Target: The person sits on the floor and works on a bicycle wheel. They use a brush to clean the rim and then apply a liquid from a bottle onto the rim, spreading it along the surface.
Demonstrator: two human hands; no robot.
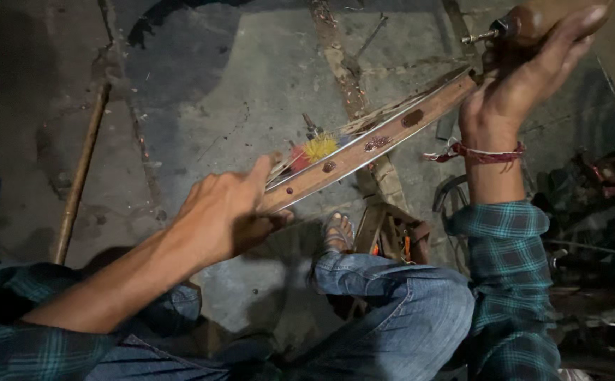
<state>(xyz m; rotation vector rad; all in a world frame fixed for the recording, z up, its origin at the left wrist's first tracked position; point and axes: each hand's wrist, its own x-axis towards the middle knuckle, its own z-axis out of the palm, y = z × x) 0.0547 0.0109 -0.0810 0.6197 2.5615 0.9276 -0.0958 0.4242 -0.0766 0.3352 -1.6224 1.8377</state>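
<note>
L hand [226, 212] pinches bike wheel rim [371, 152] near end, R hand [533, 67] fist-wrapped on wooden-handled tool [533, 17] at far end; best w/ rim held steady & tool square.

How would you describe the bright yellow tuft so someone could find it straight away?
Start at the bicycle wheel rim held slanting across the middle between the left hand and right hand. Just above its rusty inner band, among the spokes, sits the yellow tuft, the only bright bristly thing, beside a red one.
</note>
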